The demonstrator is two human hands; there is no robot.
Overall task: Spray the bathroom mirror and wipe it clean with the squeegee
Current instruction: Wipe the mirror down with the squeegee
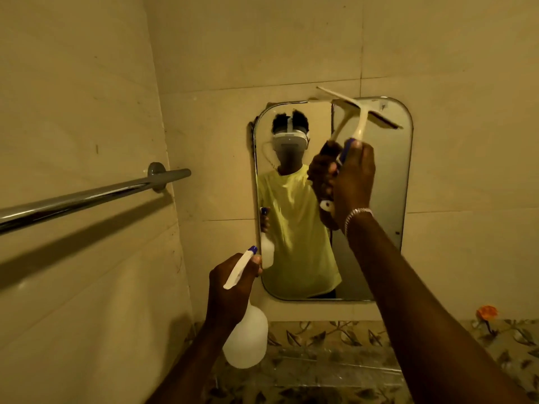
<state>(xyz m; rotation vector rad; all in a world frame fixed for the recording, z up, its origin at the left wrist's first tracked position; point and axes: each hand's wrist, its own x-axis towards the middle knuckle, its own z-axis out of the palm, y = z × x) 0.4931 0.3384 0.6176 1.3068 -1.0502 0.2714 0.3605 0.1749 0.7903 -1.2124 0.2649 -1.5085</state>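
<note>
Your right hand grips the squeegee, its blade tilted above your fist at the mirror's top edge. Your left hand, lower down, clasps the sprayer.

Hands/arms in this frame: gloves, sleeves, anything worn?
No gloves: both the left hand and the right hand are bare, and both forearms show no sleeves. The right wrist wears a pale beaded bracelet. The left wrist has nothing visible on it.
</note>
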